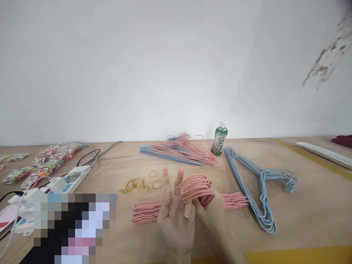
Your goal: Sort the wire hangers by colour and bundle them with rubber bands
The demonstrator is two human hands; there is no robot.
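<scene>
A bundle of pink wire hangers (236, 201) lies in front of me, its hooks (198, 187) gathered and pointing up. My right hand (211, 211) is closed around the bundle just below the hooks, its fingers partly hidden. A yellow rubber band (186, 189) crosses the hooks at their left side and reaches down to a bent finger of my left hand (176, 222). That hand is turned palm up, two fingers stretched upward and others curled by the band. More loose rubber bands (137, 184) lie on the table just beyond and left of it.
Blue hangers (262, 198) lie to the right. Pink and blue hangers (181, 150) are piled near the wall beside a green-labelled bottle (220, 139). On the left are a power strip (74, 179) with cables and packaged goods (49, 161). A blurred-out patch (79, 227) covers the lower left.
</scene>
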